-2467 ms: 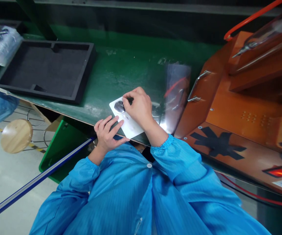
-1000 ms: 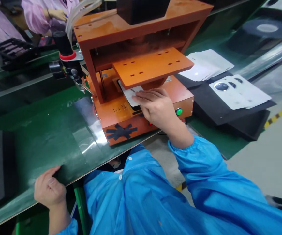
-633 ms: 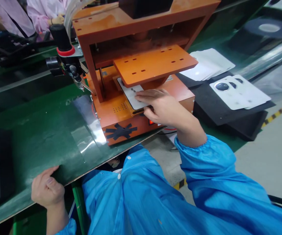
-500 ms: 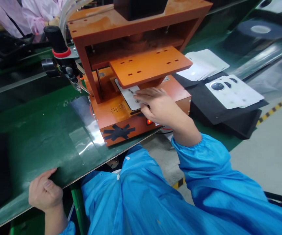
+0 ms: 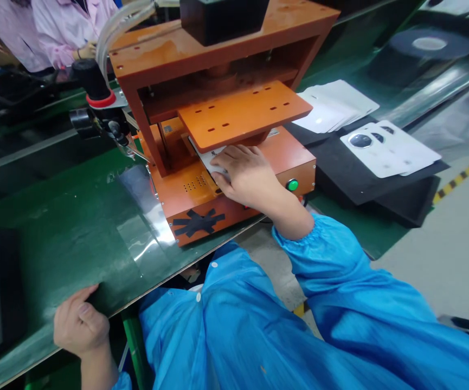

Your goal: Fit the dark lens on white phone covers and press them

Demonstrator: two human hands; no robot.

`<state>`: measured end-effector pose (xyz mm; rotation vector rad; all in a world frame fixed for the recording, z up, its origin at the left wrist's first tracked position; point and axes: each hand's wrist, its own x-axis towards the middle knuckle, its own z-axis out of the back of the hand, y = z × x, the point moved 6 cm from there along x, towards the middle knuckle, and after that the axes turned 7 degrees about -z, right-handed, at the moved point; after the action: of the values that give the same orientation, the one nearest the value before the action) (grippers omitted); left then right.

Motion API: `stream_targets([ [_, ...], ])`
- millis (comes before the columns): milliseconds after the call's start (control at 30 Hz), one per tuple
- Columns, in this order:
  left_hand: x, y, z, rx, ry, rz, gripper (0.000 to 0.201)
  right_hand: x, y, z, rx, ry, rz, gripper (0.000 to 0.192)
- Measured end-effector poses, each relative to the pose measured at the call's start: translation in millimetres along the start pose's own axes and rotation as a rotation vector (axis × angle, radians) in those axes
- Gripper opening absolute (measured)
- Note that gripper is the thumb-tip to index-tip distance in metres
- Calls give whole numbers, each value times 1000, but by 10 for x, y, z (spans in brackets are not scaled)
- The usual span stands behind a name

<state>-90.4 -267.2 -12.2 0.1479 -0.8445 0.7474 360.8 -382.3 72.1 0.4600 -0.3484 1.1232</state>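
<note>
My right hand (image 5: 245,174) reaches under the raised orange plate (image 5: 244,115) of a press. Its fingers lie over a white flat panel (image 5: 204,157) with small dark marks, which sits in the fixture on the press base (image 5: 169,196). The hand and the plate hide much of this panel. I cannot see any fingers wrapped beneath it. My left hand (image 5: 82,324) is at the table's front edge, index finger stretched out on the green surface (image 5: 75,244), other fingers bent, holding nothing.
Right of the press, white phone back covers (image 5: 389,151) with round camera rings lie on black foam blocks (image 5: 352,184); more white sheets (image 5: 335,105) are behind. A black regulator with a gauge (image 5: 83,123) stands left. Two people in pink (image 5: 69,32) are across the table.
My right hand has moved slightly left over the panel, covering more of it. A green lit button on the press front now shows beside my wrist. My left hand stays at the table edge.
</note>
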Motion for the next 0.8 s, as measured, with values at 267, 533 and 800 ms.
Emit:
stream_targets([
  [267,66,-60,35,30,49,65,33,-598,-337,277,237,-498,-196,16],
  [533,518,-821,-244,-276,113,151,46,-1553,-1576,205,257,-763,-736,48],
  [800,900,-1795,-1177,-656,286,61,106,-1554,-1791,-309,736,-427,-863,79],
])
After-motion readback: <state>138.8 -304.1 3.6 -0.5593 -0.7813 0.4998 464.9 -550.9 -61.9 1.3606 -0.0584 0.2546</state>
